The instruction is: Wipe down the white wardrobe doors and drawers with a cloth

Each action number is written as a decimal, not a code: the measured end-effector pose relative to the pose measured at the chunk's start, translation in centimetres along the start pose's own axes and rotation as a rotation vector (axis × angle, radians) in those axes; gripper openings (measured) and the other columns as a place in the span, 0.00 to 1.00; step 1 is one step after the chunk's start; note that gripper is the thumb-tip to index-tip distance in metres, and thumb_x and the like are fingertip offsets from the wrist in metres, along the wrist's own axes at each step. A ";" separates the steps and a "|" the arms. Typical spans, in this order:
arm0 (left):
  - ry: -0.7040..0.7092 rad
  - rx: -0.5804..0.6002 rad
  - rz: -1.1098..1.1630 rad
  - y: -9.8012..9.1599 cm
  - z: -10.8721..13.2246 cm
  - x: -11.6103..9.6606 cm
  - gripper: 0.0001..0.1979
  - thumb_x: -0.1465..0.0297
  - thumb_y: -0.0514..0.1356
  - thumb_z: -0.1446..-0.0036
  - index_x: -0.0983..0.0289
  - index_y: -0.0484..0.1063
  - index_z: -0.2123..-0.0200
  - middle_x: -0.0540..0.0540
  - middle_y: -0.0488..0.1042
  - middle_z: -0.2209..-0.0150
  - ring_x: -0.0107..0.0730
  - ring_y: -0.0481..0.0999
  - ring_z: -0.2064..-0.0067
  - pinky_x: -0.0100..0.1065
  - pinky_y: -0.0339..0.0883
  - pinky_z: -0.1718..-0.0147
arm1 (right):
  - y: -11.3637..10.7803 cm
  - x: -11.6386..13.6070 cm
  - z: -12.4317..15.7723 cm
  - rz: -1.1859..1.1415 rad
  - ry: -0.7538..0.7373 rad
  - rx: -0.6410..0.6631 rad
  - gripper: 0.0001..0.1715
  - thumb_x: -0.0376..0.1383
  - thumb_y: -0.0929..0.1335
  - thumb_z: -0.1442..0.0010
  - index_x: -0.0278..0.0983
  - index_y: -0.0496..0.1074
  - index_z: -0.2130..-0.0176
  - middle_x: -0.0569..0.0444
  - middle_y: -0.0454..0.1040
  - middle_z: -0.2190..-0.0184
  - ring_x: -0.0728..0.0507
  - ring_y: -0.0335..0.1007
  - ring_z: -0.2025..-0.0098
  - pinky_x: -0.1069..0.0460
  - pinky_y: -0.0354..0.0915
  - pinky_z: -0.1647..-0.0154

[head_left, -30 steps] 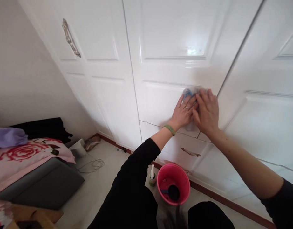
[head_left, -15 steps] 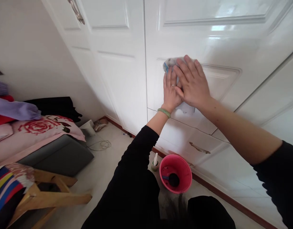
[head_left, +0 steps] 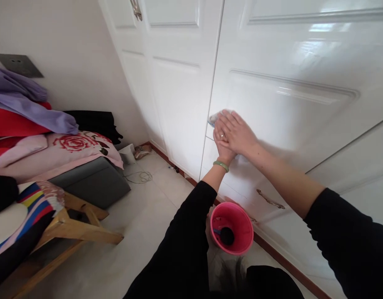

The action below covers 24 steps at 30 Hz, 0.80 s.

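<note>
My left hand (head_left: 222, 143), with a ring and a green bangle (head_left: 222, 165) at the wrist, holds a pale cloth with a blue edge (head_left: 212, 119) against the white cabinet door (head_left: 281, 116). Most of the cloth is hidden under the hands. Over the left hand lies my right hand (head_left: 241, 135), its fingers stretched out and pressing on it. Both hands are near the door's lower left corner, just above a drawer front.
Below stands a pink bucket (head_left: 214, 232) with a dark round object (head_left: 227, 236) inside. A metal drawer handle (head_left: 270, 199) sticks out above it. To the left are a wooden stool (head_left: 82, 230), a bed with a rose-patterned cover (head_left: 74, 143) and a loose cable (head_left: 143, 177).
Both hands and the cloth have slid down and to the left across the door, nearer the gap between doors. The view has turned left, showing more of the bed and stool.
</note>
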<state>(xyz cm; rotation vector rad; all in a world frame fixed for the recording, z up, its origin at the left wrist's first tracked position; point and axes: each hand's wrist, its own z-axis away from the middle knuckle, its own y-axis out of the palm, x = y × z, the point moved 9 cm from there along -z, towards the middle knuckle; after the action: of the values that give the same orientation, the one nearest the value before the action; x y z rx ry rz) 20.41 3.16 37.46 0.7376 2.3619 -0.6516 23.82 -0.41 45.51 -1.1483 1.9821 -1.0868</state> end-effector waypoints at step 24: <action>0.202 -0.184 -0.129 -1.2 -11.6 -8.2 0.32 0.67 0.59 0.24 0.67 0.58 0.22 0.60 0.49 0.17 0.47 0.28 0.15 0.52 0.31 0.16 | -9.1 -1.0 -4.5 0.179 0.027 -0.150 0.44 0.56 0.59 0.23 0.35 0.58 0.22 0.43 0.53 0.19 0.31 0.38 0.15 0.30 0.34 0.16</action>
<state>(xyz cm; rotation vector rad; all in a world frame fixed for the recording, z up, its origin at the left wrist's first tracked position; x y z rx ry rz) 20.92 6.28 51.35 0.5979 2.6290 -0.4201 24.36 -0.56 55.69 -1.0119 2.1718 -0.8790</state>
